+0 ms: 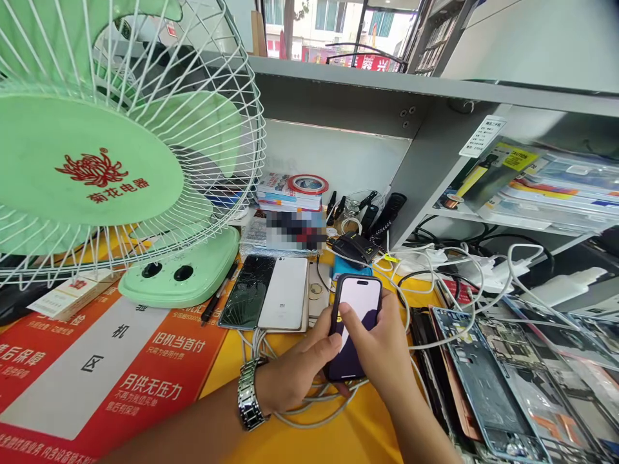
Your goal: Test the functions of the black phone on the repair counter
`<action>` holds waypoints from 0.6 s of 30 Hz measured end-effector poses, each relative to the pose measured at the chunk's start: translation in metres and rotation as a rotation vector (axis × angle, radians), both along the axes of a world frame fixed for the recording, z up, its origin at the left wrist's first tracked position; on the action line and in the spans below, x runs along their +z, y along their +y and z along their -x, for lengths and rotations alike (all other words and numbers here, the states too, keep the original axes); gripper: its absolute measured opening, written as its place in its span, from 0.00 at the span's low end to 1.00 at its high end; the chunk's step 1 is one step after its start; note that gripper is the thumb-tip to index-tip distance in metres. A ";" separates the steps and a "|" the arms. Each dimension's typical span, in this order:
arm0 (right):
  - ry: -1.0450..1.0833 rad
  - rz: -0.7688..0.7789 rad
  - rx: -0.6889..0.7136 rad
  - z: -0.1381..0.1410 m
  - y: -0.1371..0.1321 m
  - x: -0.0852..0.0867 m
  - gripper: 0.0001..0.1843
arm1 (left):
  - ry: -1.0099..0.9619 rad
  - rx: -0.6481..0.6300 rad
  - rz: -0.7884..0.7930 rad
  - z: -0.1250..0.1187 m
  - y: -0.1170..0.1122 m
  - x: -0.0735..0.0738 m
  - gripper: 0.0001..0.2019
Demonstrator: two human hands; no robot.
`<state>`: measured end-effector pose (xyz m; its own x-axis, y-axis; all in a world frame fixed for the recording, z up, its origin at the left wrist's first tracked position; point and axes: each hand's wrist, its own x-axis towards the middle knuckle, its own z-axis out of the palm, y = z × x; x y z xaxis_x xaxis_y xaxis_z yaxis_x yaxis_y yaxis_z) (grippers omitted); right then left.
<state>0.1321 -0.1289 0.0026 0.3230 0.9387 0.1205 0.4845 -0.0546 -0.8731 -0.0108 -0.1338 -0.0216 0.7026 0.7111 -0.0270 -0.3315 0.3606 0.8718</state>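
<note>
Yellow counter (300, 432) bore three lying phones: a cracked black phone (246, 293), a white phone (283, 293), a gold phone (316, 290). The left hand (294, 377) gripped a fourth phone (355, 322) at the counter's front; the right hand (377, 341) lay fingers-down across its screen (360, 303).

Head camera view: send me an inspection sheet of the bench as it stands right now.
Surface: yellow cloth under a red printed mat.
Job's things: lit black-framed smartphone, held by left hand and right hand.
Clutter: cracked black phone, white phone, stripped phone frames, green desk fan.
Grippers: nothing seen; bare hands, steel watch on left wrist.
Cables: white charging cables looped across the cloth.
Surroundings: grey shelf, shopfronts beyond.
</note>
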 end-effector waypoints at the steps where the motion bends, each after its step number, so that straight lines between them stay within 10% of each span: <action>1: 0.013 0.001 -0.027 0.000 0.000 0.002 0.23 | 0.019 -0.018 -0.014 0.000 -0.001 0.001 0.32; 8: 0.026 0.023 -0.006 -0.003 -0.001 0.004 0.21 | 0.039 0.006 -0.054 0.001 -0.001 0.002 0.31; 18: -0.122 0.094 0.326 -0.001 -0.006 0.000 0.49 | -0.198 0.204 0.131 0.003 0.016 0.012 0.27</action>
